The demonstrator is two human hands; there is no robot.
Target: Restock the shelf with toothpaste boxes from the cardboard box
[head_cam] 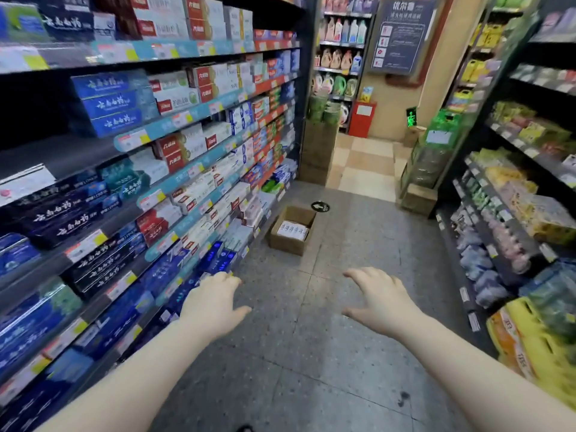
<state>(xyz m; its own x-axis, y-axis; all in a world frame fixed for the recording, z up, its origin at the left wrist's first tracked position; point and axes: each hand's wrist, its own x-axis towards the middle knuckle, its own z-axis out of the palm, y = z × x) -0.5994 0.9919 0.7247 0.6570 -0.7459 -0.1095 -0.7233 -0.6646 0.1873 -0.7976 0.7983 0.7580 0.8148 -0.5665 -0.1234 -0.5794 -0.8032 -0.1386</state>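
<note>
An open cardboard box [288, 241] stands on the aisle floor against the foot of the left shelf, well ahead of me. White toothpaste boxes [292, 229] lie inside it. The left shelf [187, 116] runs along the aisle in several tiers, packed with blue, red and white toothpaste boxes. My left hand [215, 302] reaches forward with fingers apart, close to the blue boxes on a low tier. My right hand [380, 297] is held out over the bare floor, fingers spread, holding nothing. Both hands are far short of the cardboard box.
A second shelf [511, 213] of packaged goods lines the right side of the aisle. Yellow packs [536, 347] stick out low at the right. A brown display stand [318, 151] and a green display rack [433, 151] flank the aisle's far end. Grey floor [311, 338] lies between.
</note>
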